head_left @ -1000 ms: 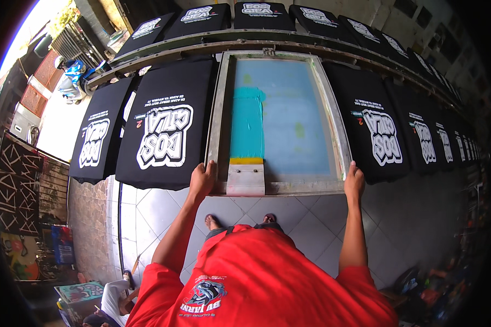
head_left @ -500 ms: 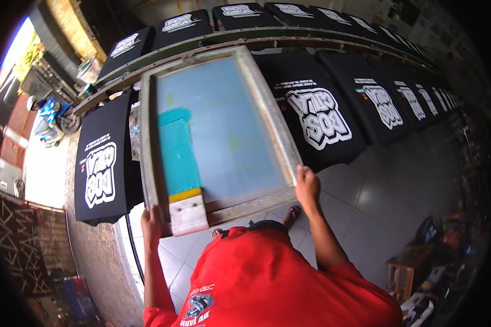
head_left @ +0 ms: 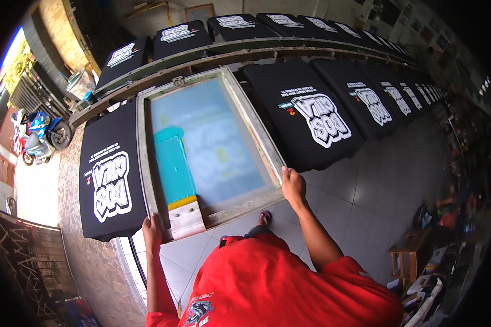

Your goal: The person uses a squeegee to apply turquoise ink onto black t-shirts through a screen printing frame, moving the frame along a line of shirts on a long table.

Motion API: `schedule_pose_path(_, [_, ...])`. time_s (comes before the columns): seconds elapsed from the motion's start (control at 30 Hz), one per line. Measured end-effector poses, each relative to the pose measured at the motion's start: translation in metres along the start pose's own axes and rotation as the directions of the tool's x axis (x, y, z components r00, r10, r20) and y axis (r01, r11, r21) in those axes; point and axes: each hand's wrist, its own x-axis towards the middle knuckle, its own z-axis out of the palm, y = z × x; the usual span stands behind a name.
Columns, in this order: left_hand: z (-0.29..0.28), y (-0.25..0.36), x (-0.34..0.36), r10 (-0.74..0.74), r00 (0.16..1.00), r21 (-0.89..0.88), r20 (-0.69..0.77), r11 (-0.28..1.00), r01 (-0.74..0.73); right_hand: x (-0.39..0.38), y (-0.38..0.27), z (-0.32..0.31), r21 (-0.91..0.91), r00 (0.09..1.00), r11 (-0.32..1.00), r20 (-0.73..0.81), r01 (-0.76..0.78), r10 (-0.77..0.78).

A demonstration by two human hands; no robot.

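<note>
Both my hands hold a wooden-looking screen-printing frame [head_left: 255, 125] over one of the board places in the near row. My left hand [head_left: 152, 231] is closed on its near left corner, and my right hand [head_left: 293, 185] grips the near right corner. A pale print shows blurred through the bluish mesh [head_left: 218, 141]. Thick teal ink [head_left: 172, 163] covers a strip along the mesh's left side. At the near end of that strip, a squeegee [head_left: 186, 219] with a white handle and yellow blade edge leans on the frame's near edge. Whether the frame touches the shirt beneath, I cannot tell.
Black printed shirts lie on boards to the left [head_left: 112, 182] and right [head_left: 319, 117], with another row [head_left: 232, 26] beyond a long rail [head_left: 202, 64]. A wooden stool [head_left: 411, 256] stands at the right. A blue motorcycle [head_left: 38, 133] is parked outside, far left.
The frame's far end now appears lower and nearer, and a pale print has become visible through the mesh. Both hands keep their grip. The head view has shifted slightly.
</note>
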Motion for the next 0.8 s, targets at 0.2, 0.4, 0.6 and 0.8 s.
schedule_pose_path(0.2, [0.022,0.002,0.017,0.065,0.997,0.013,-0.036,0.998,-0.064,0.014,0.007,0.000,0.005,0.996,0.999,-0.083,0.041,-0.041])
schedule_pose_path(0.4, [0.024,0.040,0.015,0.018,1.000,0.016,-0.018,1.000,-0.018,0.026,0.003,-0.004,0.005,0.996,0.999,-0.088,0.035,-0.034])
schedule_pose_path(0.6, [0.027,0.040,0.028,0.020,1.000,0.065,-0.002,0.998,-0.019,0.032,0.002,-0.003,-0.021,0.996,0.999,-0.082,0.026,-0.027])
schedule_pose_path(0.8, [0.024,0.047,0.034,-0.012,1.000,0.071,0.017,0.997,0.011,0.031,-0.003,-0.002,0.006,0.996,1.000,-0.085,-0.016,0.017])
